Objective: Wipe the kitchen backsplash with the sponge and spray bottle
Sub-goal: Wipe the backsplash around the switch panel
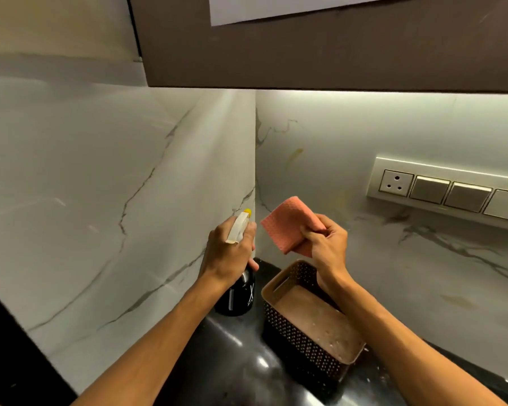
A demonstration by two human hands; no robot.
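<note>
In backsplash (349, 136) corner: left hand (229, 253) grips spray bottle (238, 291); right hand (326, 244) pinches pink sponge (288, 224).

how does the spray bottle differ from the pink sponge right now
The spray bottle is dark with a white trigger head and yellow nozzle; the sponge is pink and flat. The bottle stands upright on the counter under the left hand; the sponge is held up in the air by the right hand. Both are gripped near the backsplash corner.
</note>
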